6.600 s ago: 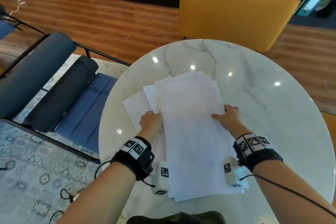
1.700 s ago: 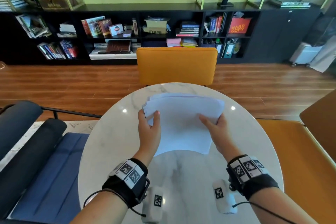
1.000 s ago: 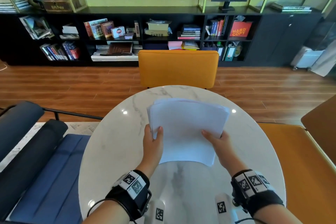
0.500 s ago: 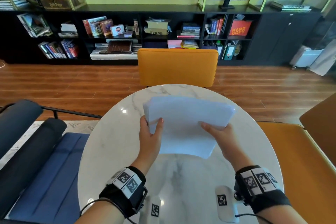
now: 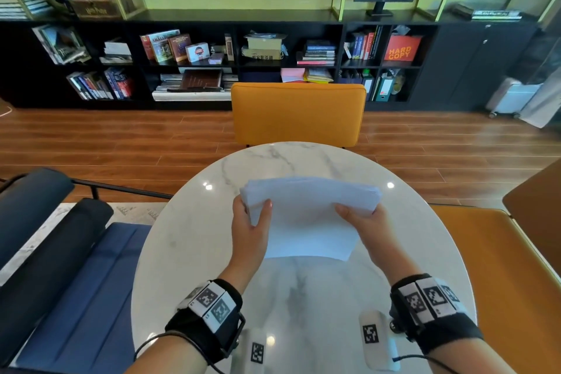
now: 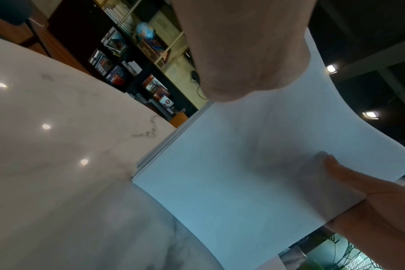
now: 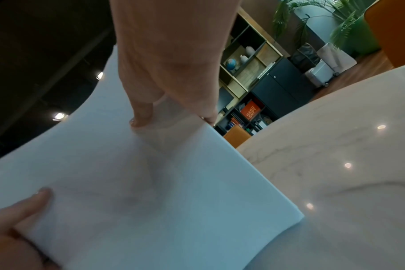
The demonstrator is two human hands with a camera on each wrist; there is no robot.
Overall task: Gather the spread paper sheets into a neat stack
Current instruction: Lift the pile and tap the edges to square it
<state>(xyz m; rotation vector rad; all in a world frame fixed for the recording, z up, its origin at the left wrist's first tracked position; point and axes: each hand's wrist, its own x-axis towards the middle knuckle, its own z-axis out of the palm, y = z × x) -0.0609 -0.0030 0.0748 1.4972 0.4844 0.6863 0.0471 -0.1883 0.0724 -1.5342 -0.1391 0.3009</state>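
Note:
A stack of white paper sheets [image 5: 306,222] stands on edge, tilted, over the middle of the round marble table [image 5: 188,252]. My left hand [image 5: 253,218] grips its left side with the thumb on the near face. My right hand [image 5: 362,218] grips the right side the same way. The left edges look slightly stepped in the left wrist view, where the paper stack [image 6: 243,173] has its lower corner at the table [image 6: 58,146]; I cannot tell whether it touches. The right wrist view shows my right hand [image 7: 169,73] pinching the paper stack [image 7: 150,191].
A yellow chair [image 5: 299,114] stands behind the table's far edge. An orange bench [image 5: 501,267] runs along the right, and a blue lounge chair [image 5: 76,282] sits at the left. Dark bookshelves [image 5: 212,61] line the far wall.
The sheets that lay fanned flat on the table are now gathered and held on edge between both hands. Over the last second the stack shifted slightly, with the grips unchanged.

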